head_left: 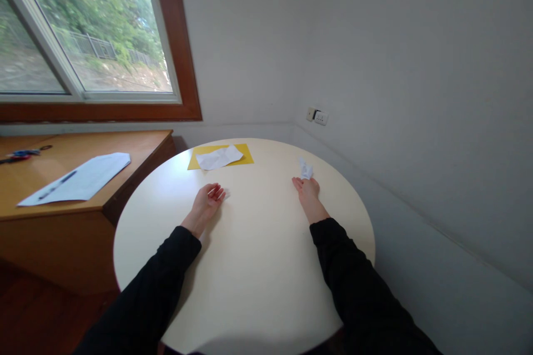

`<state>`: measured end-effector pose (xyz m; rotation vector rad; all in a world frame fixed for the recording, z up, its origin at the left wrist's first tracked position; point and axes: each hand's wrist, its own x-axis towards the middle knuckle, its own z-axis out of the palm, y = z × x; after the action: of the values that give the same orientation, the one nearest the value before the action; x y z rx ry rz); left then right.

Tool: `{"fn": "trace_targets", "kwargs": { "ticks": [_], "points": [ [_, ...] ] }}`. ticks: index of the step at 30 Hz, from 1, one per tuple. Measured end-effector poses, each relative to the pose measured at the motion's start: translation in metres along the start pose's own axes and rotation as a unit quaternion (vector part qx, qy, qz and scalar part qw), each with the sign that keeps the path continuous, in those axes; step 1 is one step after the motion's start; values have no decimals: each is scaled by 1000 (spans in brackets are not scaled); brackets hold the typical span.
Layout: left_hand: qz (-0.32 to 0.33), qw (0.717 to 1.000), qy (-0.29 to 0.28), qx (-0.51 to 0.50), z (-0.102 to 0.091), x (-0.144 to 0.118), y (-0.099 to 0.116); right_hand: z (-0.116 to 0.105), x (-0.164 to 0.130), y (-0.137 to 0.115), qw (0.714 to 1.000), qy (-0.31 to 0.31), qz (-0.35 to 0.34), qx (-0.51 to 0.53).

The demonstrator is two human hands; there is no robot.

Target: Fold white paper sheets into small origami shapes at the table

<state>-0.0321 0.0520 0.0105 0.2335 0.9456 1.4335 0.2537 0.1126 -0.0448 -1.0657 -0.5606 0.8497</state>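
2 hands (208,198) (307,188), crumpled white paper (306,170), round table (258,255)

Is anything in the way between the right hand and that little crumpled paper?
Nothing visible is in the way. The crumpled paper sits just beyond the right hand on the table; I can't tell whether they touch.

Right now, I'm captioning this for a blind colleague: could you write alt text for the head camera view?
A person's left hand and right hand reach over a round white table, the right by a crumpled white paper. Beyond the left, a wrinkled white sheet lies on a yellow sheet; a wooden desk and a window are at left.
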Motion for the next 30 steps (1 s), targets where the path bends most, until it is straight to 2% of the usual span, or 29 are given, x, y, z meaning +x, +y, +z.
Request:
{"fn": "trace_targets", "kwargs": {
  "ticks": [3,6,17,22,30],
  "points": [
    [0,1000,3,-2,1,-1,0,3,-4,-4,998,39,39,21],
    [-4,1000,3,-4,1,-1,0,6,-10,-10,995,53,81,36],
    [-4,1000,1,-7,0,-2,0,14,-28,-18,996,-14,93,-3],
    [-5,1000,6,-6,1,-2,1,22,-42,-21,996,-38,77,-31],
    [13,1000,-5,12,-3,5,0,33,-58,-17,979,-108,30,-171]
  ]
}}
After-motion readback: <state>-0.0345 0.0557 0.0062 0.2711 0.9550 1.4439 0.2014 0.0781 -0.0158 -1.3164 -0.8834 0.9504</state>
